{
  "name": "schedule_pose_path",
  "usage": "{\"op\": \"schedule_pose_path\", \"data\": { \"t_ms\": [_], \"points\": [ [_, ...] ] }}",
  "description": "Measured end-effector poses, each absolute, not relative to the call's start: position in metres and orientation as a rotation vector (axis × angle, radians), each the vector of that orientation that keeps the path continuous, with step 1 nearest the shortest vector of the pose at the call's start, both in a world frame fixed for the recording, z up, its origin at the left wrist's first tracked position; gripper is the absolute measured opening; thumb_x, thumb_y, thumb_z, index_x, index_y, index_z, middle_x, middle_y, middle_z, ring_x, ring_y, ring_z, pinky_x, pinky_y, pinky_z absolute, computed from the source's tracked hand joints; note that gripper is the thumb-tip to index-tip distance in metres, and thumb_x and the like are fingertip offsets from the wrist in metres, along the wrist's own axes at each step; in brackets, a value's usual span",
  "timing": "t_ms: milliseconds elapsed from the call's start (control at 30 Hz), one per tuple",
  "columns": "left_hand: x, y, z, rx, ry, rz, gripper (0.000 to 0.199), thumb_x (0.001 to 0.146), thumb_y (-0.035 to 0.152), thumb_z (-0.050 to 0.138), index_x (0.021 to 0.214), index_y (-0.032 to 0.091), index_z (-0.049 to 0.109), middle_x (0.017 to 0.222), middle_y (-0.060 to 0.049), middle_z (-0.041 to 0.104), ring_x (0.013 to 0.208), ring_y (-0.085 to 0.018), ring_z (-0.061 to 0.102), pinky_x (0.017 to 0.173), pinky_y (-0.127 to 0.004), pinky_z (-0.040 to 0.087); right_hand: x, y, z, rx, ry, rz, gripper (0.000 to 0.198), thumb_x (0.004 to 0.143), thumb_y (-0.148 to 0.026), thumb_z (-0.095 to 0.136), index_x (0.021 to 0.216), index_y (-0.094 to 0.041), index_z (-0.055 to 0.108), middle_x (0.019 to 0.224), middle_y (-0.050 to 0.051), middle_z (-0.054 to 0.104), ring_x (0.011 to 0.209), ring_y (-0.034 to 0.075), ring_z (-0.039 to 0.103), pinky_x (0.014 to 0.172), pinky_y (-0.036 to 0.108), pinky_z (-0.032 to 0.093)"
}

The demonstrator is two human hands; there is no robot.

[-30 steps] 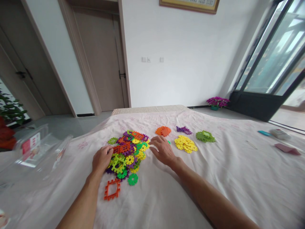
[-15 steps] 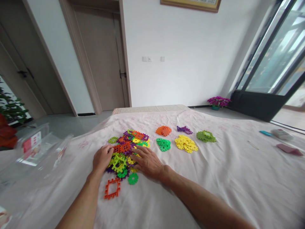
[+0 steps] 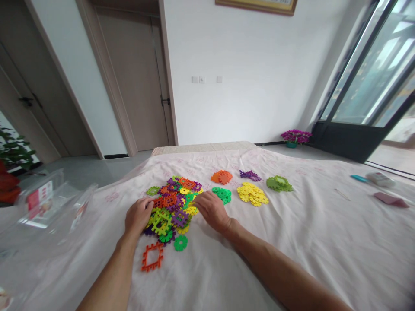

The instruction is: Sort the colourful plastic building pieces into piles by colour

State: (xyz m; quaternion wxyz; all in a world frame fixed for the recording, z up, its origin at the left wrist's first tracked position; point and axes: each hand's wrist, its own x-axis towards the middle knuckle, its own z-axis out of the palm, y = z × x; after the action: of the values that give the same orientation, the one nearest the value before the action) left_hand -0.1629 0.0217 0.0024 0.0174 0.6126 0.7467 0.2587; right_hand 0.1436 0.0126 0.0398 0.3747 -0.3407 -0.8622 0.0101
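A mixed pile (image 3: 175,201) of toothed plastic pieces in purple, yellow, green and orange lies on the cloth-covered surface (image 3: 301,246). At its right edge, the right hand (image 3: 210,211) has drawn slightly back from where it was spread over the pieces half a second ago. Its fingertips have come together, and the grip appears clamped on a yellow piece (image 3: 194,204), though the fingers partly hide it. A purple piece (image 3: 180,219) now shows on the pile's right side, where a yellow one lay under the fingers; so, it seems, one yellow piece has come free and the layer beneath is uncovered.

The left hand (image 3: 138,217) stays at the pile's left edge, fingers curled and thumb by the orange pieces; whether its grip holds anything, I cannot tell.

Just nearer than the pile lie an orange frame (image 3: 161,256) and a green disc (image 3: 182,245), apart from each other. Right of the pile sit single-coloured heaps: green (image 3: 223,195) closest, orange (image 3: 221,177) behind it, then yellow (image 3: 253,194), purple (image 3: 249,175) and olive-green (image 3: 279,184) farthest. Well left of the pile is clear plastic packaging (image 3: 42,207).
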Motion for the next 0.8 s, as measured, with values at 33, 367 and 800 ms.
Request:
{"op": "schedule_pose_path", "data": {
  "t_ms": [33,367,800],
  "points": [
    [-0.163,0.022,0.003,1.903,2.315,0.803,0.040,0.091,0.039,0.041,0.111,0.025,0.073,0.127,-0.004,0.068,0.116,-0.022,0.061,0.097,-0.031,0.047,0.152,0.019,0.042,-0.972,-2.140,0.022,0.031,0.102,-0.039,0.045,0.098,-0.021,0.070,0.095,0.007,0.073,0.089,0.018,0.063,0.085,0.030,0.045],
    [-0.165,0.024,0.000,1.899,2.314,0.777,0.040,0.091,0.040,0.040,0.110,0.025,0.072,0.128,-0.005,0.066,0.118,-0.023,0.061,0.099,-0.033,0.046,0.268,0.076,0.051,-1.771,-1.649,-0.115,0.031,0.096,-0.029,0.045,0.105,-0.023,0.074,0.104,0.006,0.074,0.099,0.022,0.064,0.084,0.030,0.042],
    [-0.166,0.024,-0.002,1.921,2.318,0.792,0.038,0.091,0.039,0.041,0.108,0.025,0.072,0.126,-0.004,0.068,0.116,-0.022,0.062,0.098,-0.030,0.047,0.311,0.085,0.046,-1.958,-1.429,-0.161,0.032,0.091,-0.030,0.047,0.104,-0.026,0.076,0.113,0.009,0.069,0.103,0.025,0.057,0.090,0.036,0.039]
  ]
}}
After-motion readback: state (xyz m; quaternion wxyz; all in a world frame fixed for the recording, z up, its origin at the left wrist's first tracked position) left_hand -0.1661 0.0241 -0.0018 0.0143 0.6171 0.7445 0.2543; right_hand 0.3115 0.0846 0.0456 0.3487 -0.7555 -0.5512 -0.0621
